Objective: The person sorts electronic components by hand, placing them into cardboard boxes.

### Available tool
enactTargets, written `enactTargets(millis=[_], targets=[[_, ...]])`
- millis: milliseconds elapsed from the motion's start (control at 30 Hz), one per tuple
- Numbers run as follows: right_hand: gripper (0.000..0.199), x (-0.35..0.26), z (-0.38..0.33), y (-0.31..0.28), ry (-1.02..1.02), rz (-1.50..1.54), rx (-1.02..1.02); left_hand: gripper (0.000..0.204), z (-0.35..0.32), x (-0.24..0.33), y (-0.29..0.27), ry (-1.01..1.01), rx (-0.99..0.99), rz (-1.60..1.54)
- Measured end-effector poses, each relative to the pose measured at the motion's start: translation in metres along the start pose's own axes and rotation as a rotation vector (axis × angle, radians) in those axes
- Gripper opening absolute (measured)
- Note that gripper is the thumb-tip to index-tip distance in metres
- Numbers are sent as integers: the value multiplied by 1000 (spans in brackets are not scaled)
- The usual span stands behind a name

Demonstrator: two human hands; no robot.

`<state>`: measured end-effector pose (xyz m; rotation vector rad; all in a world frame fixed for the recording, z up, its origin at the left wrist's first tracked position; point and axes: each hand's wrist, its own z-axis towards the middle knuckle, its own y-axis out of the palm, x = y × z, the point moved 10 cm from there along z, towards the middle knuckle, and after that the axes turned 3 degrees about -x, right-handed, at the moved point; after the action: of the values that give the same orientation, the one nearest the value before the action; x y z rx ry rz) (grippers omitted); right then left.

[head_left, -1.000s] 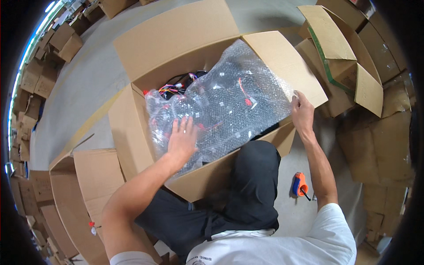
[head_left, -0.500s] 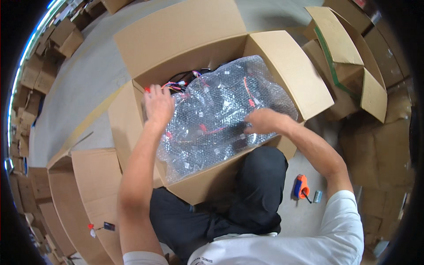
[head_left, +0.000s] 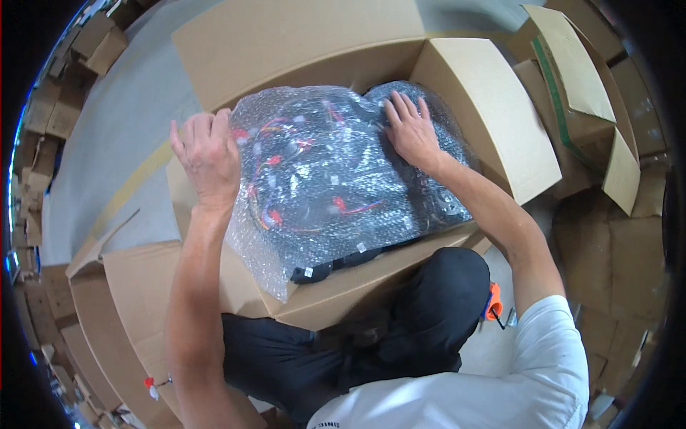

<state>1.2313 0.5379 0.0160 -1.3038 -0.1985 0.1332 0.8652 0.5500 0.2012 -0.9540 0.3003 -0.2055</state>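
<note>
A sheet of clear bubble wrap (head_left: 321,164) covers black parts with red connectors and coloured wires in the open cardboard box (head_left: 321,304) before me. At the sheet's left edge, my left hand (head_left: 207,157) has its fingers curled over the wrap, gripping it. My right hand (head_left: 413,134) lies with fingers spread on the wrap toward the far right of the box, holding nothing. Black parts (head_left: 329,268) stick out from under the near edge of the sheet. The wrap hides most of their shape.
Another open carton (head_left: 572,86) with a green stripe stands at the far right. On the left is an open box (head_left: 136,286). An orange tape dispenser (head_left: 494,300) lies on the floor beside my right knee. Stacked cartons (head_left: 100,43) line the far left.
The bubble wrap has shifted leftward over the box's left side, drawn by my left hand. My right hand has moved away from me, from the near part of the wrap to its far right.
</note>
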Motion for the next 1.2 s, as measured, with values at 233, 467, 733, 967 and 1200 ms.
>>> enactTargets(millis=[233,467,733,967,1200], targets=[[72,29,-17,18,121,22,-111,87,-48,101,36,288,-313,-230],[91,24,-31,23,-8,31,-465,141,-156,92,132,184,-1143,-150],[117,-36,-134,-35,-290,80,-608,115,-185,117,84,224,-1263,-223],[93,-63,-165,-23,-270,307,-589,58,-128,95,-136,272,-396,-711],[47,-28,-190,-80,38,541,-403,43,-233,-227,-388,30,66,-428]])
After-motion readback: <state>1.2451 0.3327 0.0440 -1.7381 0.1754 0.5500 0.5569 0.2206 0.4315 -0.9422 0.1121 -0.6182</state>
